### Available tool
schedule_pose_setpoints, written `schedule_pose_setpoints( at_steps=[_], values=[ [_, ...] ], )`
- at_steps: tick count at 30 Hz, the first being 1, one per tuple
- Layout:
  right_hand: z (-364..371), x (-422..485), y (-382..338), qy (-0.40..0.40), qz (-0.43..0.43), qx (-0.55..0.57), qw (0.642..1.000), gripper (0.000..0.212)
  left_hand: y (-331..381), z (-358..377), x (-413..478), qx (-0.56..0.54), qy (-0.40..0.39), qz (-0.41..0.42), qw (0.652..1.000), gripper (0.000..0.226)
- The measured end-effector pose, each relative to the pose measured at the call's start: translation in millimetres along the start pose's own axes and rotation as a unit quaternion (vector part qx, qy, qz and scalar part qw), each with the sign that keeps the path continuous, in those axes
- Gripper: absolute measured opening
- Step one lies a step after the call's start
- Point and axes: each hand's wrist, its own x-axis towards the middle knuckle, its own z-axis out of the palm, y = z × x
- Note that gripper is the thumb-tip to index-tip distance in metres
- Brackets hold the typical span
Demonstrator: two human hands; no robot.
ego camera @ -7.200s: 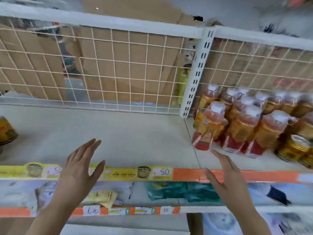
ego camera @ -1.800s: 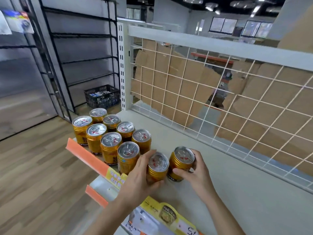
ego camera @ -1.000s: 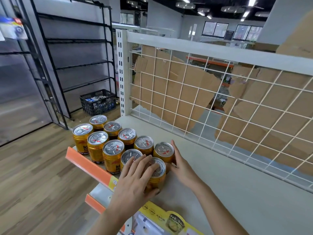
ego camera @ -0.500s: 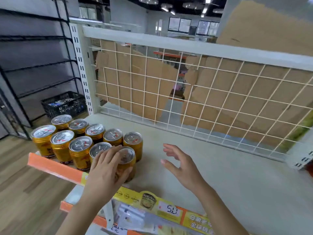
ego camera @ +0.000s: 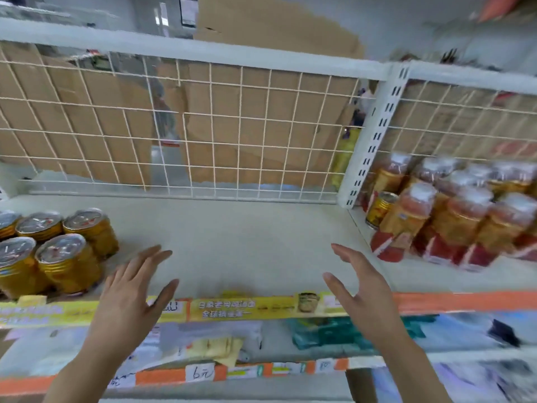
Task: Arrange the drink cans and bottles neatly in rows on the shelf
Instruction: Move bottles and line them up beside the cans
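Note:
Several gold drink cans (ego camera: 66,257) with silver tops stand in tidy rows at the left end of the pale shelf (ego camera: 232,237). On the neighbouring shelf to the right stand several bottles (ego camera: 412,219) with white caps and red-and-gold labels, with one more gold can (ego camera: 380,207) behind them. My left hand (ego camera: 133,298) hovers open just right of the cans, over the shelf's front edge. My right hand (ego camera: 363,292) is open too, left of the bottles. Neither hand touches anything.
A white wire grid (ego camera: 203,132) backs the shelf, with cardboard behind it. A perforated white upright (ego camera: 374,138) separates the two shelves. A yellow and orange price strip (ego camera: 247,308) runs along the front edge. Packaged goods lie on the lower shelf (ego camera: 319,333).
My left hand has let go of the front can and both hands have drawn back, open. My view has swung right, bringing the bottles into sight.

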Motion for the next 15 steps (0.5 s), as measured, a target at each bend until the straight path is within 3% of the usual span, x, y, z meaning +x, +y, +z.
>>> schedule_pose_setpoints(
  at_steps=[9,15],
  values=[
    [-96,-85,84,0.071,0.082,-0.135,0.985,0.05,91,58,3,-0.046,-0.071,0.067,0.994,0.07],
    [-131,-114,116,0.121,0.148,-0.142,0.971,0.047,142,95,28,-0.07,-0.105,0.127,0.984,0.062]
  ],
)
